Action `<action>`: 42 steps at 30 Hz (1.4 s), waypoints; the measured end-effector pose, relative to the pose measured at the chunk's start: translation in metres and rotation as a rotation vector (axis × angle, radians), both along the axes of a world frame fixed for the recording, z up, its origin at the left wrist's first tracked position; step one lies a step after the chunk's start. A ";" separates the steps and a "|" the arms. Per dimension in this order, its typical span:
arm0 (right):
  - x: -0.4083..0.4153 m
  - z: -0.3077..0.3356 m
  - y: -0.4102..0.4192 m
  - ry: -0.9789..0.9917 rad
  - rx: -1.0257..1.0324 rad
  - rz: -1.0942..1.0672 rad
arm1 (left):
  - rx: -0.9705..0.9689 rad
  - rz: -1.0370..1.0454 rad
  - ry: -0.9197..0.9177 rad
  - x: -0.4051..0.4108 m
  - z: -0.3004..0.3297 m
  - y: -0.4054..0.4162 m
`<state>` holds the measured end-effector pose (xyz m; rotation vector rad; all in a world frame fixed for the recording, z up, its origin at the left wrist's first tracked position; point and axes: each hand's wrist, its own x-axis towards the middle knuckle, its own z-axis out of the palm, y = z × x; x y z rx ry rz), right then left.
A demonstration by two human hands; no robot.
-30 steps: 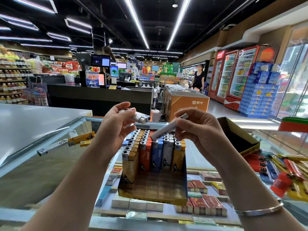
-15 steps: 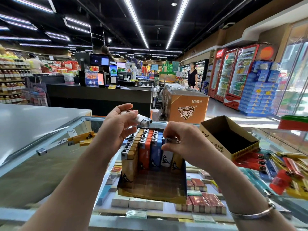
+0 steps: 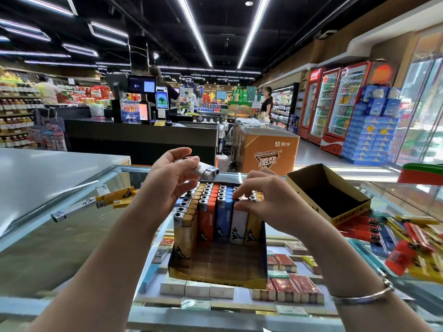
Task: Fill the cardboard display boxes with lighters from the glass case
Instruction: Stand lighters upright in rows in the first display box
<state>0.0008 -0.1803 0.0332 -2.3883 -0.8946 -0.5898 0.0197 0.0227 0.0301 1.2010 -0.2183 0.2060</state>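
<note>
A cardboard display box (image 3: 217, 271) stands on the glass case (image 3: 72, 236), its back part packed with upright yellow, orange, blue and white lighters in rows. My left hand (image 3: 167, 185) hovers above the box's left side and holds a white lighter (image 3: 206, 171) lying sideways. My right hand (image 3: 263, 200) is over the right rows, its fingertips pinching the top of a white lighter (image 3: 238, 224) that stands in the front row. A second, empty cardboard box (image 3: 328, 195) sits tilted to the right.
Loose red, blue and yellow lighters (image 3: 407, 243) lie heaped on the glass at the right. A few yellow and white lighters (image 3: 115, 197) lie on the glass at the left. Cigarette packs (image 3: 287, 288) show under the glass. A grey counter (image 3: 48, 173) is at the left.
My right hand brought its white lighter down from the air and stood it in the box's front row. My left hand stayed almost still with its lighter.
</note>
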 end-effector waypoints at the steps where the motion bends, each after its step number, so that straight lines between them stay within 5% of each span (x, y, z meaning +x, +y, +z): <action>1: 0.000 0.000 0.000 0.007 0.021 -0.003 | -0.003 -0.003 -0.004 0.000 0.000 0.000; 10: -0.001 -0.001 0.001 0.091 0.057 -0.020 | 0.090 -0.034 -0.132 -0.002 0.000 -0.002; 18: -0.012 0.003 0.010 0.119 0.439 0.161 | 0.240 -0.050 -0.271 -0.009 0.002 -0.009; 30: -0.013 0.003 0.013 0.090 0.675 0.273 | 0.345 -0.144 -0.435 -0.011 0.003 -0.010; 36: -0.010 0.012 -0.006 0.140 0.885 0.250 | 0.542 -0.129 -0.248 -0.003 0.000 -0.008; 39: -0.009 0.013 -0.009 0.119 0.747 0.238 | 0.694 -0.166 -0.075 0.003 -0.005 -0.004; 42: -0.010 0.012 -0.008 0.057 0.497 0.192 | 0.633 -0.233 0.038 0.003 -0.005 -0.004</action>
